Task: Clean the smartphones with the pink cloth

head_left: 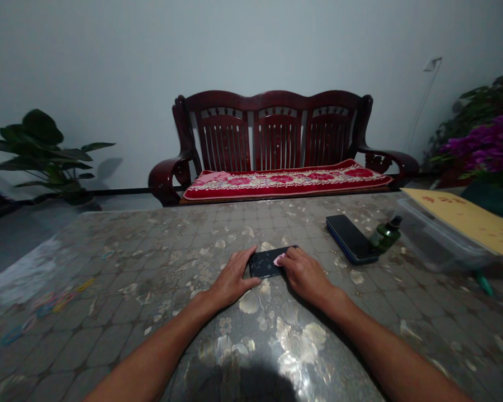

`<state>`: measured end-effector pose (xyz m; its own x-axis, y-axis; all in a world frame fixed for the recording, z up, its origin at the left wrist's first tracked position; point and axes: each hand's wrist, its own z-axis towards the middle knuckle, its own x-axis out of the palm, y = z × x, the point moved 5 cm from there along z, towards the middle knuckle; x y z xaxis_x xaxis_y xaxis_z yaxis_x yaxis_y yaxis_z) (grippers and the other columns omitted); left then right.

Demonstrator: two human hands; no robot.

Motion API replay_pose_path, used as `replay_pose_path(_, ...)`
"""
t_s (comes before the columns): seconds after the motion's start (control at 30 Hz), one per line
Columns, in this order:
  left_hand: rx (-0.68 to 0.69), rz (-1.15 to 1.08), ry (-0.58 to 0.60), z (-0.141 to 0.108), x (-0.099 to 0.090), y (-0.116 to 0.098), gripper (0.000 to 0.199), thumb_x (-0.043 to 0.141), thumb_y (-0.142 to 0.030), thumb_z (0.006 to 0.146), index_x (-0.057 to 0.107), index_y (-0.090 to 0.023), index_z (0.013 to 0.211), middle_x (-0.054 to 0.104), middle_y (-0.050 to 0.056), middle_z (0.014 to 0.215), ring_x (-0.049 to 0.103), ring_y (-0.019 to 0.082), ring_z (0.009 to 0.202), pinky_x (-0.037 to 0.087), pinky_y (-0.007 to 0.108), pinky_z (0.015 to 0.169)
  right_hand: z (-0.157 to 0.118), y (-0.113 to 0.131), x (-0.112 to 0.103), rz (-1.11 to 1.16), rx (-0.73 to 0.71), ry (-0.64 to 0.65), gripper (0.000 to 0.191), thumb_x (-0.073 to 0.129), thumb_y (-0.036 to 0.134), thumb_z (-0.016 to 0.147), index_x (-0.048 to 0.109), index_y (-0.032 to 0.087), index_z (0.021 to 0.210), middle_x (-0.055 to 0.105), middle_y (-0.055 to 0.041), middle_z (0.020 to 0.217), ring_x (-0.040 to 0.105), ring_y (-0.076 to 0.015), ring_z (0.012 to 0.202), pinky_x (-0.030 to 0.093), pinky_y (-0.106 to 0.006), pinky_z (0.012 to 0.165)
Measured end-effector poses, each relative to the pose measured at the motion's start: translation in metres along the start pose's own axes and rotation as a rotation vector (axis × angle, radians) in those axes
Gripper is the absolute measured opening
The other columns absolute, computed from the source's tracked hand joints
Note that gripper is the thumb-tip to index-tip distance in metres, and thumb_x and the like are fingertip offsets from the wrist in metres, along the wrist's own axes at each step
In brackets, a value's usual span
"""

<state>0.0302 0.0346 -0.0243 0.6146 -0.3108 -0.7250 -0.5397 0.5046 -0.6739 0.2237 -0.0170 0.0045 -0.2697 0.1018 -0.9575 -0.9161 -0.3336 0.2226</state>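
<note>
A dark smartphone (pixel 266 263) lies flat on the patterned tablecloth, its screen facing up with pale smudges on it. My left hand (pixel 233 277) braces its left end, thumb along the near edge and fingers at the far edge. Pinched in my right hand (pixel 302 273) is a small pink cloth (pixel 279 259), pressed on the right part of the screen. The right end of the phone is partly hidden by that hand.
To the right are a dark stacked phone or case (pixel 352 239), a green bottle (pixel 385 234) and a clear plastic box (pixel 436 237) under a yellow sheet (pixel 465 215). Coloured bands (pixel 58 298) lie left. A wooden bench (pixel 276 134) stands beyond the table.
</note>
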Motion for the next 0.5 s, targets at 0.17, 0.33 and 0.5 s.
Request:
replay_pose_path(0.17,0.004,0.011,-0.009,0.000,0.000,-0.002,0.076,0.072,-0.024,0.079,0.043,-0.021,0.149,0.054,0.013,0.146,0.047,0.033,0.134,0.037,0.051,0.115,0.002,-0.024,-0.009,-0.078,0.153,-0.001,0.033,0.045,0.009,0.096,0.073,0.018,0.112,0.067,-0.0116,0.106,0.059,-0.0231,0.103,0.043,-0.030,0.087)
replay_pose_path(0.33,0.021,0.021,-0.025,0.002,0.001,0.000,0.075,0.073,-0.024,0.078,0.046,-0.019,0.147,0.055,0.013,0.144,0.048,0.033,0.132,0.037,0.051,0.114,0.004,-0.014,-0.003,-0.051,0.122,-0.031,0.032,0.045,0.011,0.097,0.072,0.018,0.113,0.067,-0.0102,0.102,0.059,-0.0216,0.098,0.044,-0.029,0.085)
replay_pose_path(0.5,0.052,0.015,-0.043,0.002,0.001,0.002,0.074,0.073,-0.025,0.079,0.045,-0.021,0.148,0.055,0.012,0.144,0.048,0.033,0.132,0.037,0.052,0.114,0.006,0.013,0.005,0.007,-0.078,-0.037,0.029,0.049,0.011,0.096,0.072,0.019,0.112,0.067,-0.0090,0.102,0.057,-0.0219,0.099,0.045,-0.030,0.085)
